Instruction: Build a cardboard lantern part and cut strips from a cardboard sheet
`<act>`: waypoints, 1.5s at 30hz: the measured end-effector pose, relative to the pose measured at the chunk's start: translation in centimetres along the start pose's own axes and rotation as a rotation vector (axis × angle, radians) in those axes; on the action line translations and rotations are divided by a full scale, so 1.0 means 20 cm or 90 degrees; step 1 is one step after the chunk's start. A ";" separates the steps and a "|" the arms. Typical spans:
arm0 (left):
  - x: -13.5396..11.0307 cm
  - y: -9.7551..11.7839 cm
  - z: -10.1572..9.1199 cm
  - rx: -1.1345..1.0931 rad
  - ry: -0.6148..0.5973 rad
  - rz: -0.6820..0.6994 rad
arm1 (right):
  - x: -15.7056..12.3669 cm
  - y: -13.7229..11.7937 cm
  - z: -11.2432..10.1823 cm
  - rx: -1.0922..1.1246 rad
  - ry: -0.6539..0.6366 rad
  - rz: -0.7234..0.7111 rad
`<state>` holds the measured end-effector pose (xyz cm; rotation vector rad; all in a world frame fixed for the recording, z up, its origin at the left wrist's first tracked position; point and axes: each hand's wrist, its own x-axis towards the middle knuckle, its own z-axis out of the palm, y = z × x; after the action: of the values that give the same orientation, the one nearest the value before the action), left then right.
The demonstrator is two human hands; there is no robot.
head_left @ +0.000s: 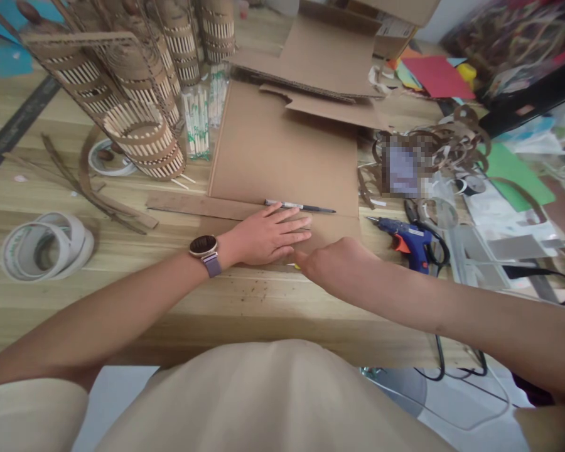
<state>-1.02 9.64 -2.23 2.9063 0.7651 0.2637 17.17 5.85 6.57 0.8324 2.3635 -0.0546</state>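
My left hand [270,235] lies flat with fingers spread on the near part of a brown cardboard sheet [287,150]. A black marker pen [306,206] rests on the sheet just beyond its fingertips. From under that hand a narrow cardboard strip [188,204] reaches out to the left. Close by on the right, my right hand [334,263] is closed at the sheet's near edge, its index finger pointing down-left. A small yellow bit [296,266] shows below that fingertip; whatever else the fingers hold is hidden.
At left are white tape rolls [44,248] and cardboard strips [85,182]. Stick-and-cardboard cylinders [144,135] stand behind, beside wrapped sticks [198,122]. A blue glue gun [407,238] with its cord lies right, near curled strips [437,141]. Cut cardboard [329,50] covers the back.
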 end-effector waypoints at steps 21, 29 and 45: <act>0.00 0.00 -0.01 -0.011 -0.012 -0.011 | -0.07 0.09 0.11 -0.042 -0.015 0.003; 0.00 0.00 -0.01 -0.006 -0.014 -0.010 | -0.13 0.11 0.13 -0.062 -0.021 0.023; 0.01 0.09 -0.01 -0.010 -0.073 0.060 | -0.10 0.08 0.16 -0.058 0.056 0.009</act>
<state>-0.09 8.26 -1.75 2.9164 0.6054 0.1094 21.09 5.32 5.46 0.8225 2.4221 0.0977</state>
